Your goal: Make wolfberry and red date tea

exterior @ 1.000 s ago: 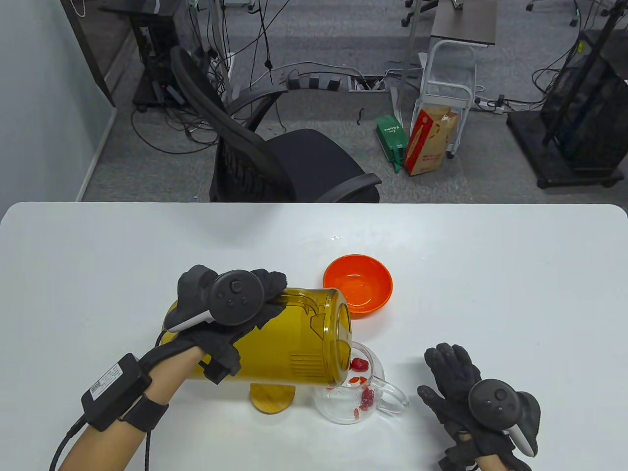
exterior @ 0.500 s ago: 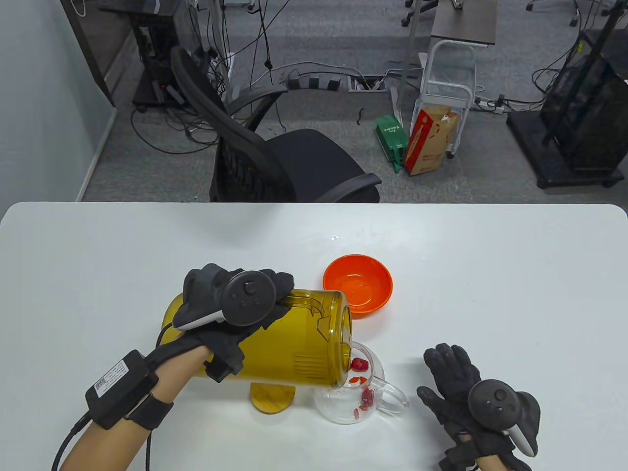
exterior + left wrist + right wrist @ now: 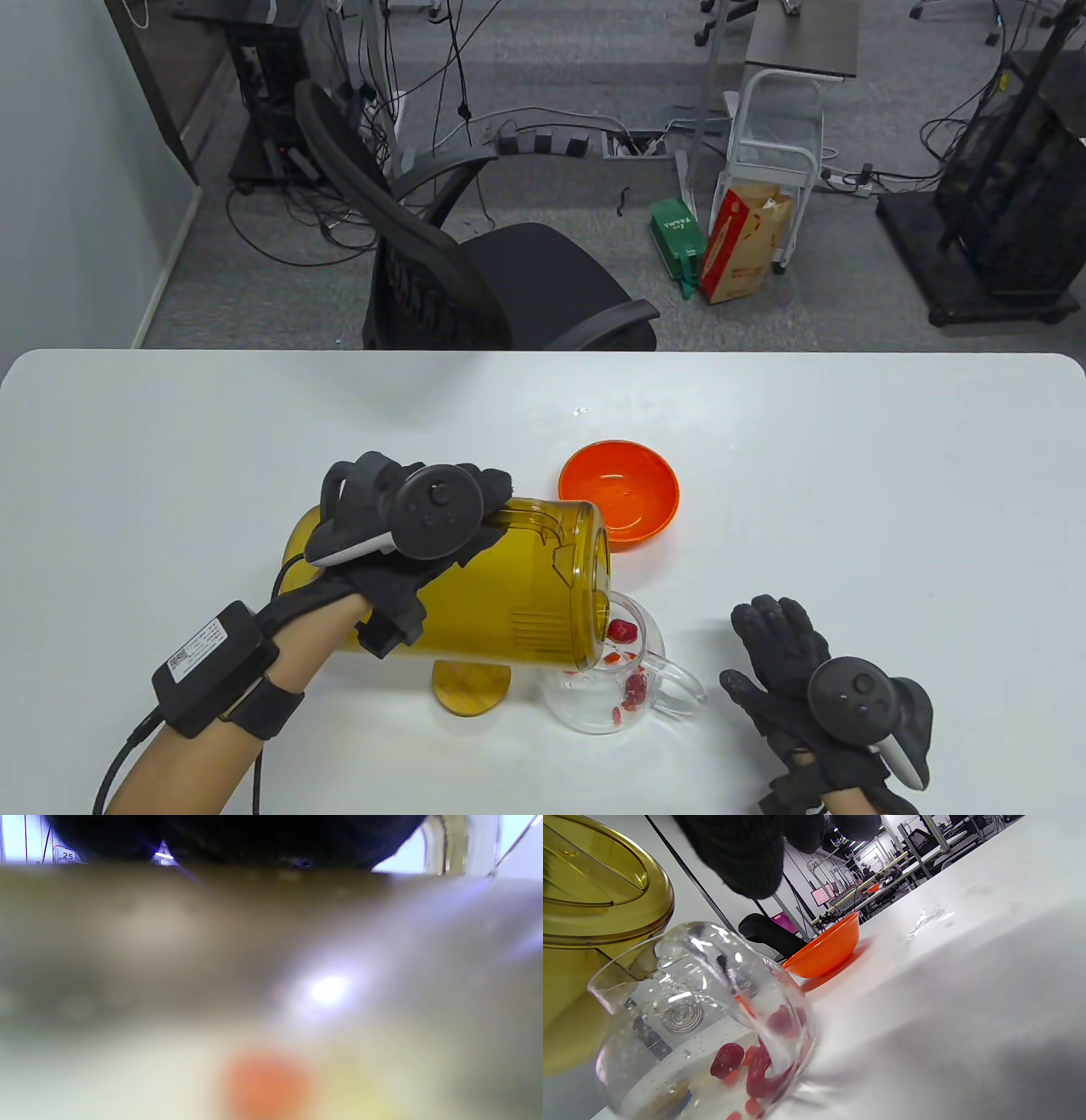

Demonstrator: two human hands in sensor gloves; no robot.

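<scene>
My left hand (image 3: 407,518) grips a yellow transparent pitcher (image 3: 501,586) tipped on its side, its mouth over a clear glass teapot (image 3: 624,679). The teapot holds water with red dates and wolfberries (image 3: 632,688); in the right wrist view the teapot (image 3: 704,1022) shows the fruit floating (image 3: 755,1065) and the pitcher's rim (image 3: 606,904) above it. My right hand (image 3: 814,679) rests flat on the table right of the teapot, fingers spread, holding nothing. The left wrist view is a blur of the pitcher's wall (image 3: 271,963).
An empty orange bowl (image 3: 619,492) stands just behind the teapot, also in the right wrist view (image 3: 827,950). A round wooden lid (image 3: 471,688) lies on the white table (image 3: 848,475) under the pitcher. An office chair (image 3: 475,280) stands behind the table.
My left hand has tipped the pitcher slightly further, wrist shifting a little right. The right hand has not moved.
</scene>
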